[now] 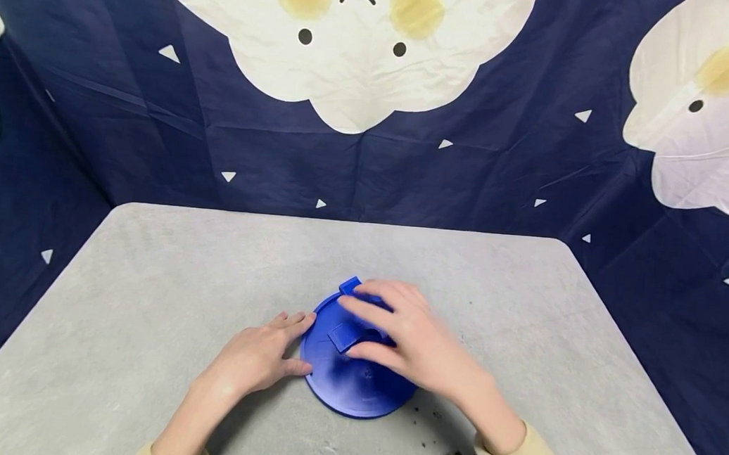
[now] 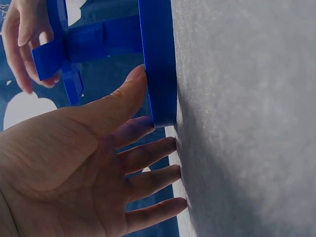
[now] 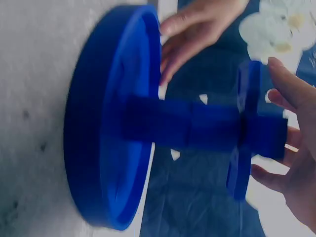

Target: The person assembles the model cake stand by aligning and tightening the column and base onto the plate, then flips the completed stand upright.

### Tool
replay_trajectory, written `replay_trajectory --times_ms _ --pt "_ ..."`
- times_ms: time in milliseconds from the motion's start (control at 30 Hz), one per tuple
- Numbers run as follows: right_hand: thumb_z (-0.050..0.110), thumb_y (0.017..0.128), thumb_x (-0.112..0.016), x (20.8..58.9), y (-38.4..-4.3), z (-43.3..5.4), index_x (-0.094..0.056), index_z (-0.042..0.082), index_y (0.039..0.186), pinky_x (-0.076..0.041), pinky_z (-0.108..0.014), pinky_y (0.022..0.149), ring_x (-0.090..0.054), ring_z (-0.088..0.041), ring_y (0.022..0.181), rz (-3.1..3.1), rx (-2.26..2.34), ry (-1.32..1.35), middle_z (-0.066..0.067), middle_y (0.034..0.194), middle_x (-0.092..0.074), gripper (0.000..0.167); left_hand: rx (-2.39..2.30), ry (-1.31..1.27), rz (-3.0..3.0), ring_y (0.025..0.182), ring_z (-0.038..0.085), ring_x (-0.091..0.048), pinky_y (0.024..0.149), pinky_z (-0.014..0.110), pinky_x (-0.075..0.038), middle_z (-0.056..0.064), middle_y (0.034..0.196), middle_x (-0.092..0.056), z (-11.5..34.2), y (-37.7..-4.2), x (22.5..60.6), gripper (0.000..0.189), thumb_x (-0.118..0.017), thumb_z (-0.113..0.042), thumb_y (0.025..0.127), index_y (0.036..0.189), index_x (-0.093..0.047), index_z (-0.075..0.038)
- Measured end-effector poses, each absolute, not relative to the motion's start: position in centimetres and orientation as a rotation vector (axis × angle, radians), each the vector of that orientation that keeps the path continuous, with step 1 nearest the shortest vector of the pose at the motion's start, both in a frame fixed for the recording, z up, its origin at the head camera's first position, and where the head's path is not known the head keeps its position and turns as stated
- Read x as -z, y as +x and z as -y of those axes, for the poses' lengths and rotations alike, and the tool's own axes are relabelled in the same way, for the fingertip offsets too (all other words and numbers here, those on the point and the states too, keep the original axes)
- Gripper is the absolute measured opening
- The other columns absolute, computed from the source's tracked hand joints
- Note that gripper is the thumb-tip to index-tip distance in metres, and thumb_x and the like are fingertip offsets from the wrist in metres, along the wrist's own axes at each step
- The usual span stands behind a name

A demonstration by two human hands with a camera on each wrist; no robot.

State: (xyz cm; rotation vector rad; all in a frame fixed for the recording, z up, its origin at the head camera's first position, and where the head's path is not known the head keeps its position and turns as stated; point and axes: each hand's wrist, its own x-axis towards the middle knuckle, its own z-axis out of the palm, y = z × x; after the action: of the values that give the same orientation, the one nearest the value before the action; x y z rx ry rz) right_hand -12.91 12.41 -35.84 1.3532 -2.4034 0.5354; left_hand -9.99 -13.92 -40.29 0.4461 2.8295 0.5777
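The right hand (image 1: 416, 340) enters the head view from the lower right, its fingers spread and nearly straight around the blue handle (image 3: 247, 128), partly hiding it there; the right wrist view cuts this hand off at the right edge, and whether its fingertips press the handle is hard to tell. The left hand (image 1: 256, 357), also spread, has its thumb against the rim of the blue dish (image 1: 359, 396), which sits low in the middle of the head view and runs off the top of the left wrist view.
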Motion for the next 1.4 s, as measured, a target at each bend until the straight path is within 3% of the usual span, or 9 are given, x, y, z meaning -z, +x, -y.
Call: replay_trajectory --times_ms 300,533,1000,1267,1400 --pt "0.041 0.103 -0.062 36.0 -13.6 -15.2 -0.06 0.029 0.144 -0.044 -0.049 0.12 -0.051 -0.021 0.144 2.76 -0.797 0.989 -0.001 0.151 -0.055 0.044 -0.581 0.446 -2.834 0.145 0.047 -0.045 0.111 0.067 -0.044 0.013 0.158 -0.051 14.1 -9.9 40.2 0.079 -0.078 -0.045 0.087 0.153 -0.05 -0.012" --pt "0.028 0.102 -0.065 36.3 -13.4 -16.1 -0.067 0.02 0.138 -0.05 -0.044 0.114 -0.058 -0.018 0.136 2.751 -0.875 0.947 0.0 0.143 -0.061 0.037 -0.586 0.442 -2.842 0.145 0.046 -0.046 0.112 0.066 -0.044 0.012 0.158 -0.051 14.1 -10.0 40.2 0.079 -0.078 -0.045 0.087 0.153 -0.051 -0.012" --pt "0.021 0.095 -0.075 36.6 -12.1 -17.7 -0.073 0.022 0.128 -0.057 -0.039 0.1 -0.067 -0.01 0.119 2.717 -0.925 0.862 0.012 0.125 -0.07 0.033 -0.594 0.44 -2.834 0.145 0.045 -0.046 0.111 0.066 -0.044 0.012 0.158 -0.052 13.9 -10.0 40.4 0.079 -0.079 -0.045 0.086 0.153 -0.051 -0.013" --pt "0.028 0.094 -0.076 36.6 -11.7 -17.8 -0.074 0.027 0.124 -0.055 -0.021 0.073 -0.067 -0.004 0.106 2.703 -0.983 0.89 0.014 0.118 -0.071 0.03 -0.609 0.445 -2.847 0.144 0.045 -0.048 0.112 0.065 -0.044 0.012 0.156 -0.053 14.0 -9.9 40.4 0.078 -0.079 -0.045 0.086 0.151 -0.053 -0.012" --pt "0.028 0.096 -0.073 36.5 -11.5 -17.8 -0.075 0.027 0.123 -0.057 -0.022 0.076 -0.066 -0.001 0.1 2.68 -0.964 0.926 0.016 0.113 -0.072 0.027 -0.611 0.45 -2.851 0.144 0.045 -0.048 0.111 0.065 -0.045 0.012 0.156 -0.053 14.0 -9.9 40.4 0.078 -0.079 -0.045 0.086 0.151 -0.053 -0.013"
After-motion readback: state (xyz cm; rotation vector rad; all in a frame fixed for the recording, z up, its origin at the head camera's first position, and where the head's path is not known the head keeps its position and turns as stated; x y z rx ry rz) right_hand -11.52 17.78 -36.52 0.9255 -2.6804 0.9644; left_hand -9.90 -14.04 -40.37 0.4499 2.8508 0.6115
